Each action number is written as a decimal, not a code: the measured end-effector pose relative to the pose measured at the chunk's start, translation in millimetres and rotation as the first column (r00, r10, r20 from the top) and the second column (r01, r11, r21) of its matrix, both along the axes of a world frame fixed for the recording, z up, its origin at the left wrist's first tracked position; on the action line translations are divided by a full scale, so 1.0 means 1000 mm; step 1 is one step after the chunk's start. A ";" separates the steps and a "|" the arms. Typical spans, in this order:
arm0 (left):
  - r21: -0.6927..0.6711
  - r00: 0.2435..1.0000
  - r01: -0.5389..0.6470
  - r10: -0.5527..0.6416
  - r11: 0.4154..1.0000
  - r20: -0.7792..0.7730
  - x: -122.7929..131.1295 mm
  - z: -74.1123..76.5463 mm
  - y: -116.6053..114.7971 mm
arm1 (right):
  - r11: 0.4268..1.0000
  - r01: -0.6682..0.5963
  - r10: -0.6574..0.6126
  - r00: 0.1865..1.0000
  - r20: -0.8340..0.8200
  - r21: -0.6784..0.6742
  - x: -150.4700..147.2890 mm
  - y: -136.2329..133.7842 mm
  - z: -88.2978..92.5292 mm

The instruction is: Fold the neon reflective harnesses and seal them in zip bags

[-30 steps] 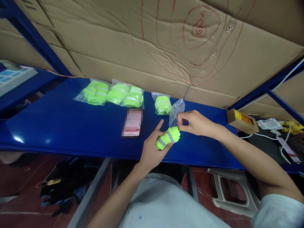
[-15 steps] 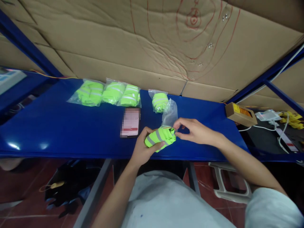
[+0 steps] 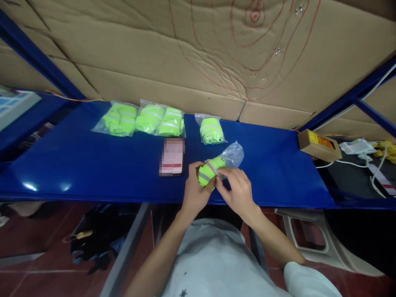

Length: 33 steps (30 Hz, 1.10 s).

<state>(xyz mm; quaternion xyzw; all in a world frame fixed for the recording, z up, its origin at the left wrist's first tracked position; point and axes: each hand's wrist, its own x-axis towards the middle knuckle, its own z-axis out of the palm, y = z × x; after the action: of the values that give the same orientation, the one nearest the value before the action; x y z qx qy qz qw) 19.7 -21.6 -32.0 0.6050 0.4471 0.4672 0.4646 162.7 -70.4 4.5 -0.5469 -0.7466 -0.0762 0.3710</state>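
Note:
My left hand [image 3: 194,190] is closed round a rolled neon-green band with grey reflective stripes [image 3: 208,171], held just above the blue shelf [image 3: 93,165]. The roll's far end sits inside a clear plastic bag [image 3: 232,154]. My right hand [image 3: 236,192] pinches the bag's open edge beside the roll. Further back on the shelf lie three bagged green rolls [image 3: 145,120] and one more bagged roll [image 3: 211,130]. A phone [image 3: 172,156] lies flat to the left of my hands.
A cardboard wall [image 3: 185,62] with red pen marks backs the shelf. A small cardboard box [image 3: 319,145] sits at the shelf's right end, with white cables and a charger [image 3: 359,147] beyond. A plastic stool [image 3: 312,243] and dark items [image 3: 93,243] are on the floor.
The green roll has gone partly into the clear bag. My right hand came down and toward me from the bag's top to its open edge, and the bag now lies tilted right.

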 end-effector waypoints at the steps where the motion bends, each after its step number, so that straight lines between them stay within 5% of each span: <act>1: -0.001 1.000 0.027 -0.027 1.000 -0.003 0.000 -0.001 0.000 | 1.000 -0.015 0.014 0.999 -0.030 -0.008 -0.002 0.000 -0.001; 6: 0.038 0.995 0.093 -0.091 0.995 -0.045 -0.002 -0.005 0.003 | 0.986 -0.160 0.153 0.977 -0.150 -0.036 -0.011 -0.004 -0.006; 11: 0.246 0.948 0.100 -0.018 0.964 -0.318 0.000 -0.002 0.005 | 0.997 0.040 -0.058 0.953 -0.296 -0.067 -0.008 -0.002 -0.004; 17: 0.362 0.924 0.080 0.067 0.929 -0.377 0.008 0.002 0.001 | 0.996 -0.035 0.011 0.961 -0.278 -0.080 -0.009 -0.001 -0.003; 22: 0.442 0.897 0.110 0.103 0.890 -0.430 0.011 0.001 -0.003 | 0.997 0.072 -0.079 0.950 -0.302 -0.033 -0.002 0.003 0.001; 28: 0.361 0.774 0.092 0.162 0.928 -0.612 0.013 0.014 -0.008 | 1.000 -0.005 0.004 0.990 -0.141 -0.001 -0.006 -0.002 -0.004; 33: 0.300 0.726 0.111 0.129 0.947 -0.675 0.013 0.023 -0.009 | 0.999 -0.003 -0.003 0.983 -0.186 -0.031 -0.012 -0.004 -0.004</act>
<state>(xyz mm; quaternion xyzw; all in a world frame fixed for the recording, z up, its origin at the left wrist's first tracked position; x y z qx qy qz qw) 32.5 -30.8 -9.2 0.7995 0.5079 0.2783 0.1593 150.4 -74.7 0.8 -0.5575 -0.7098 -0.0130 0.4304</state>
